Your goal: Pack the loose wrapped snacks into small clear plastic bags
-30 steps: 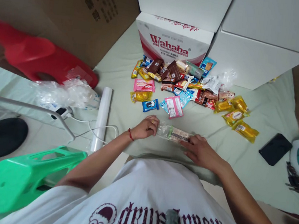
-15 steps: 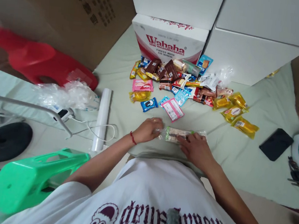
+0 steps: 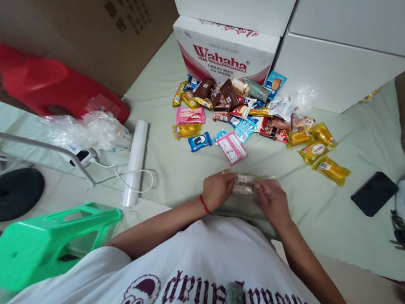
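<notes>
Item: clear-wrapped snack packet (image 3: pixel 244 184), brownish bar inside, green print at one end. Location: on the pale green sheet (image 3: pixel 175 134), directly in front of the person, held between both hands.

Left hand (image 3: pixel 217 189): grip closed over the packet's left end, fingers curled on the wrapper; red cord at the wrist. A second ago it rested at the far tip of the packet; it now sits further in.

Right hand (image 3: pixel 273 200): grip closed on the right end, fingertips pressing down. It has drawn inward as well.

Change: the packet lay stretched out long between the hands; now both hands stand close together and only a short middle section shows. Judged: the wrapper is being gathered or folded around the bar, though the fold itself is hidden under the fingers.

Nearby: heap of assorted snack packets (image 3: pixel 250 116) beyond the hands, just before a Wahaha carton (image 3: pixel 223 52); pink packet (image 3: pixel 232 148) nearest; roll of clear film (image 3: pixel 136 161) to the left; black phone (image 3: pixel 374 193) to the right.
</notes>
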### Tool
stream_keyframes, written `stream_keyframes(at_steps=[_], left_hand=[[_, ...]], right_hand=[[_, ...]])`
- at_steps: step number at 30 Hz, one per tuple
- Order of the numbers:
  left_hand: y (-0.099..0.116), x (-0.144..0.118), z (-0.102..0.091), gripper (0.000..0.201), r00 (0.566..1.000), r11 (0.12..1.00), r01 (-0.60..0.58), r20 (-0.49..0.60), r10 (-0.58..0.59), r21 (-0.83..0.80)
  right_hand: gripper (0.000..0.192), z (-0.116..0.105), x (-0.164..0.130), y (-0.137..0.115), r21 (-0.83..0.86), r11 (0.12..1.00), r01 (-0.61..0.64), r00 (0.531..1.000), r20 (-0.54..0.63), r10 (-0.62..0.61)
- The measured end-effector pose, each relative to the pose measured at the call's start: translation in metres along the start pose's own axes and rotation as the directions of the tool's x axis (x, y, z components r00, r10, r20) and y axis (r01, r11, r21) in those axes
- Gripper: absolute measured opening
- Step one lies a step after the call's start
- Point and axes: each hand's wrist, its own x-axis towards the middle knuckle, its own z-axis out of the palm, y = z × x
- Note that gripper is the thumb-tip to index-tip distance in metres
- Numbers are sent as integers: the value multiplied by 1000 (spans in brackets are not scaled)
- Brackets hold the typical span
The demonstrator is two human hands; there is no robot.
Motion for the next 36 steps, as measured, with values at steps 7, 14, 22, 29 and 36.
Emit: stream_keyframes(at_steps=[7, 14, 22, 29, 36], left_hand=[[-14, 2, 14, 51, 979, 996, 82, -189, -76, 26], [-5, 1, 12, 20, 986, 960, -107, -152, 69, -257], [18, -1, 28, 8, 886, 891, -440, -105, 451, 116], [0, 8, 34, 29, 808, 808, -589, 26, 588, 13], [-9, -12, -1, 47, 872, 719, -486, -215, 440, -497]], right_hand=[[28, 12, -8, 28, -216, 943, -255, 961, -166, 222], [25, -4, -17, 13, 2, 953, -303, 950, -75, 303], [31, 30, 6, -23, 783, 509, -357, 816, -4, 578], [42, 43, 21, -28, 957, 120, -263, 846, 169, 507], [46, 29, 18, -29, 848, 445, -289, 926, 129, 354]])
